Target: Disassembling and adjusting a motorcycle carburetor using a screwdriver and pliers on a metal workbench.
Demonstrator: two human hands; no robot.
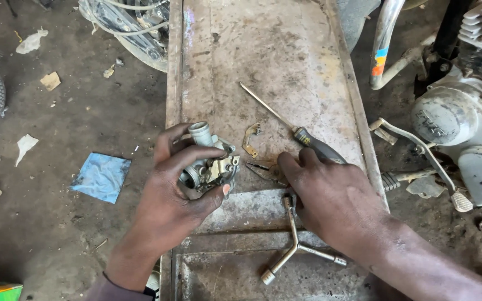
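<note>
While the screwdriver (291,125) and three-way wrench (297,245) flank it, the right hand (330,195) rests fingers down on the bench (274,50), holding nothing visible; the left hand (177,192) grips the carburetor (210,164).

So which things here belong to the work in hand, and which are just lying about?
In hand: grey metal carburettor in left hand; black-handled screwdriver under right hand; small brass bracket.
Lying about: chrome Y-shaped socket wrench; blue rag; paper scraps.

Soft, even daylight falls on my bench (285,61); shadows are faint, focus is sharp, with slight stretching toward the frame's edges.
</note>
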